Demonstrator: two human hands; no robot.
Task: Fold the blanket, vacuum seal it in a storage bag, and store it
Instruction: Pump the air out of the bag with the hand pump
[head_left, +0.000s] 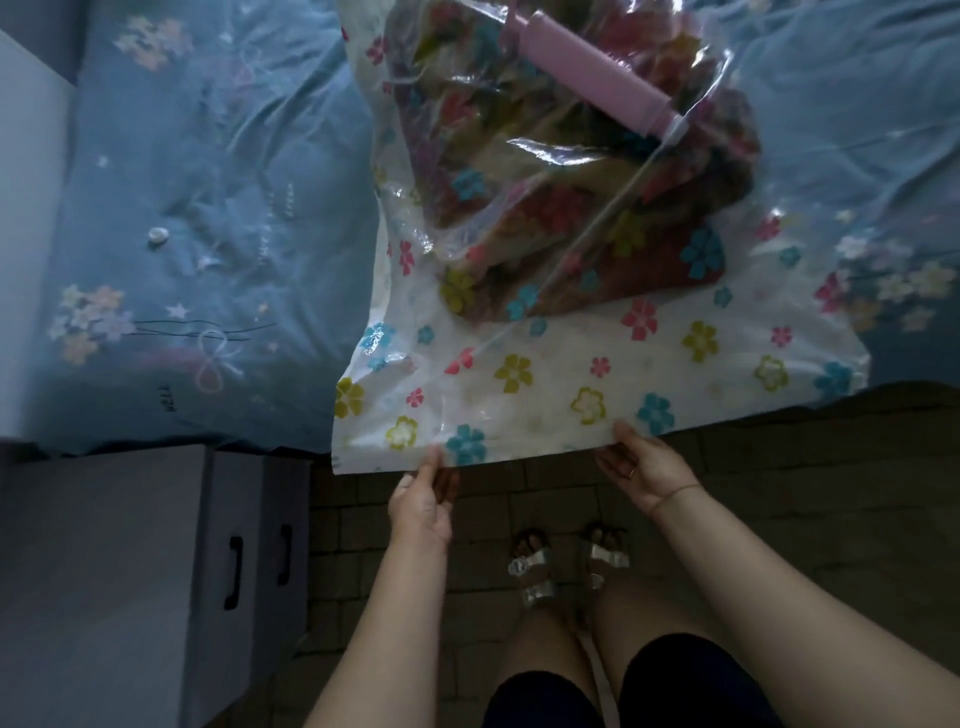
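At lower centre the left hand (423, 499) and right hand (644, 470), set apart, each pinch the near edge of the storage bag (545, 364); its film looks thin, slick and limp, so that edge seems the best grip; higher up, the soft blanket (519, 208) bulks inside it on the bed (208, 208), a pink pump (592, 78) atop.

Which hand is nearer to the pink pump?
Right. The right hand holds the bag edge almost in line with the pump; the left hand holds that edge further left.
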